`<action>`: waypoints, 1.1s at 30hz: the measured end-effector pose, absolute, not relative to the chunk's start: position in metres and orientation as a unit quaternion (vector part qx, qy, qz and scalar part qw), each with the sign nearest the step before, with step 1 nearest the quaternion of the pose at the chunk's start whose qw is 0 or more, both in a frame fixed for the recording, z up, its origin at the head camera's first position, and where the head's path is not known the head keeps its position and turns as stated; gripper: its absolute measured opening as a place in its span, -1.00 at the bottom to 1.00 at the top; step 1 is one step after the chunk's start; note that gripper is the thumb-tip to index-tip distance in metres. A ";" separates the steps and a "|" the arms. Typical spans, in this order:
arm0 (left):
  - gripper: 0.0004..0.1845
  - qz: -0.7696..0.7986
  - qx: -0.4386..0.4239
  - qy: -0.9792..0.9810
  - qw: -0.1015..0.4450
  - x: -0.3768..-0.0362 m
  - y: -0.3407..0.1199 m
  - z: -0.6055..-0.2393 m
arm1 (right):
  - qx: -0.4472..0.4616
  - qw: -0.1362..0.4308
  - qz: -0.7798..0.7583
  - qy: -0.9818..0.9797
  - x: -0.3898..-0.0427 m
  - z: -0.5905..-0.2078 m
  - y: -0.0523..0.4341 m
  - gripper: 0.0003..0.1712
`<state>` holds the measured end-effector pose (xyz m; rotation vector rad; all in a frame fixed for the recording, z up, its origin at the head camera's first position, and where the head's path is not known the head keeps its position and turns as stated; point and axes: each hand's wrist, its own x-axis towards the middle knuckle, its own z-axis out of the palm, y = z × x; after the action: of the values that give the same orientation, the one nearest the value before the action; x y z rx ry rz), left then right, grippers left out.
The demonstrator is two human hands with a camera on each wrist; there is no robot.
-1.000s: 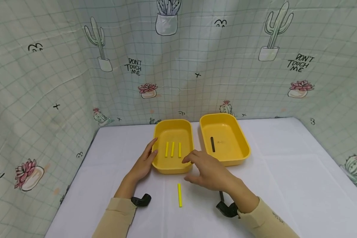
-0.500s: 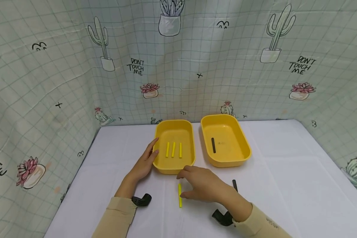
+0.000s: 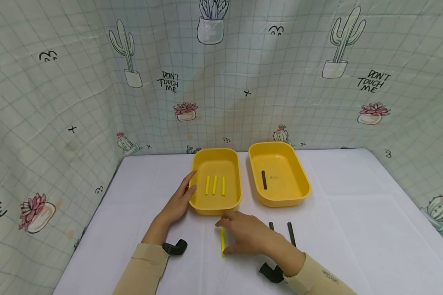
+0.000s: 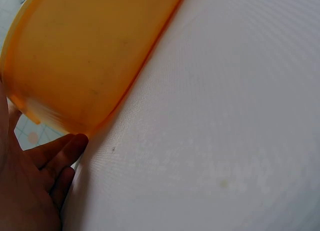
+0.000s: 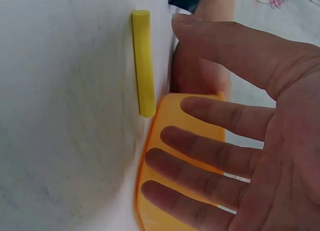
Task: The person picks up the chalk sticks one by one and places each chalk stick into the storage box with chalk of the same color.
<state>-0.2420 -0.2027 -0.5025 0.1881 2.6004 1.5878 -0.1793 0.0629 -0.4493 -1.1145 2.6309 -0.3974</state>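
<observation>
We see a second yellow tray point(image 3: 297, 192) just right of the left-hand tray; a single black stick point(image 3: 263, 179) lies in it near its left wall, lengthwise. In front of that second tray, two more black sticks point(image 3: 291, 233) lie on the white tablecloth point(image 3: 373, 221), side by side, apart. Behind the second tray and around both sides hangs a checked curtain point(image 3: 59, 82) printed with cacti, pink succulents and "DON'T TOUCH ME".
</observation>
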 end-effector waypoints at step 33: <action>-0.41 0.528 0.066 0.845 0.046 -0.243 -0.200 -0.504 | -0.418 0.082 -0.056 0.903 -0.170 -0.461 0.058 -0.27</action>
<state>-0.2425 -0.2001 -0.5036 0.2016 2.5805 1.6118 -0.1704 0.0585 -0.4613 -1.2493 2.6970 -0.1663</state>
